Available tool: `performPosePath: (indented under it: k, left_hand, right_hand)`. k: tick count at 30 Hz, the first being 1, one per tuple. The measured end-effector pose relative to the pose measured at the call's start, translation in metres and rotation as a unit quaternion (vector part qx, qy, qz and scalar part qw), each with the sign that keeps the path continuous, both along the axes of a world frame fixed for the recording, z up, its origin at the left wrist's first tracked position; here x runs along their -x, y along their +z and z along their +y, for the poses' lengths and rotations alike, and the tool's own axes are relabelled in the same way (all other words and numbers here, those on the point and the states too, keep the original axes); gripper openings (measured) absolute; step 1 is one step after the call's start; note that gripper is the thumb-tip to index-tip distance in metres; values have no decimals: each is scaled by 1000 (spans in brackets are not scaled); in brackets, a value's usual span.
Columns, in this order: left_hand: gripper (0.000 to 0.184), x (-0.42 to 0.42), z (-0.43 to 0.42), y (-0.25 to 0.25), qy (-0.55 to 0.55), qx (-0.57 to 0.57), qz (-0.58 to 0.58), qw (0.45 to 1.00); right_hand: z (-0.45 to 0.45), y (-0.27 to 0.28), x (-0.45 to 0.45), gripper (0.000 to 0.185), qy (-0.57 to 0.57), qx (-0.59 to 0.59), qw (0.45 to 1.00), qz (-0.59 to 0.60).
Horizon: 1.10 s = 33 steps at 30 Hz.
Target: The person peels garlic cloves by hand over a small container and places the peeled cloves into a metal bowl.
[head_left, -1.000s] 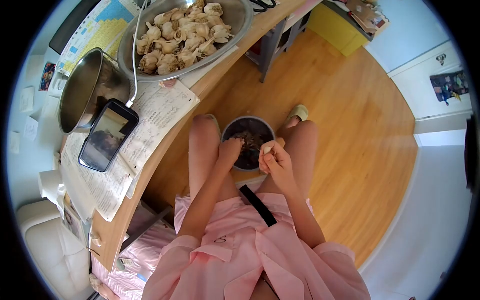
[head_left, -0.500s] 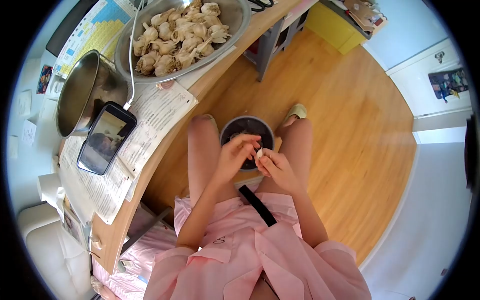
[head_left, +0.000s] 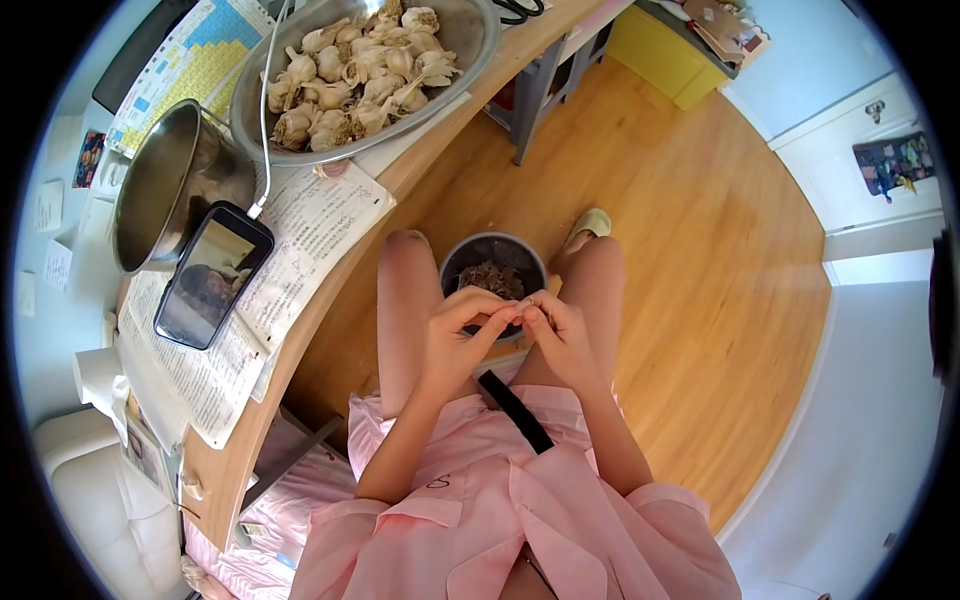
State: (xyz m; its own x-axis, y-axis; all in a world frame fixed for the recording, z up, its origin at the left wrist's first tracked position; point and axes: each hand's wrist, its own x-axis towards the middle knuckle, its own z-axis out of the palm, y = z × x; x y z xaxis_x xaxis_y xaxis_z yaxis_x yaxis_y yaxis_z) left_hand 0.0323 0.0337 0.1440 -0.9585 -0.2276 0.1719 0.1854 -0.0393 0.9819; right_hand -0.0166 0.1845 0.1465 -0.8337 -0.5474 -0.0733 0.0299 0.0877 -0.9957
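Note:
Over the grey bin [head_left: 494, 238], the fingertips of both hands meet around a small pale garlic clove [head_left: 519, 308], mostly covered by the fingers. My left hand [head_left: 462, 328] pinches it from one side, thumb against forefinger. From the other side my right hand [head_left: 560, 338] grips it with bent fingers and thumb. Brownish papery skins [head_left: 495, 279] lie inside the bin, below the hands. Many whole garlic bulbs [head_left: 365, 80] fill a wide metal basin [head_left: 478, 62] on the desk at upper left.
The wooden desk [head_left: 335, 272] runs along my left. On it are a deep metal pot [head_left: 160, 190], a phone [head_left: 213, 275] with a white cable, and printed papers [head_left: 315, 225]. A yellow cabinet [head_left: 660, 55] stands on the wood floor [head_left: 700, 260] ahead.
My left hand has moved down and closed its fingers at the clove, which my right hand held alone before. More of the skins in the bin now shows.

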Motion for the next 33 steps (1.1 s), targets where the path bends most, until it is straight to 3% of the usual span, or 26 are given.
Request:
performPosePath:
  k: [6, 15, 24, 27, 28, 30, 33]
  left_hand:
    - [7, 7, -13, 10, -43, 61, -54, 996]
    - [13, 15, -23, -9, -103, -94, -184, 973]
    - [15, 19, -18, -30, -53, -156, -189, 968]
    - [12, 18, -10, -27, -5, -114, -160, 981]
    - [11, 18, -9, -28, 17, -32, -126, 991]
    - [9, 19, -7, -29, 59, 134, -57, 988]
    - [8, 19, -5, -20, 78, 184, -37, 979]
  right_hand:
    - [-2, -5, 4, 21, -4, -39, 999, 33]
    - [-4, -13, 18, 20, 32, -50, 995, 77]
    - [-4, -25, 24, 13, 50, -46, 997, 49]
    - [-4, -29, 24, 15, 37, -31, 998, 41]
    - [-4, -29, 24, 16, 32, -27, 998, 38]
    - [-7, -30, 23, 18, 18, -12, 999, -34]
    - [-6, -43, 21, 20, 18, 52, 988, -144]
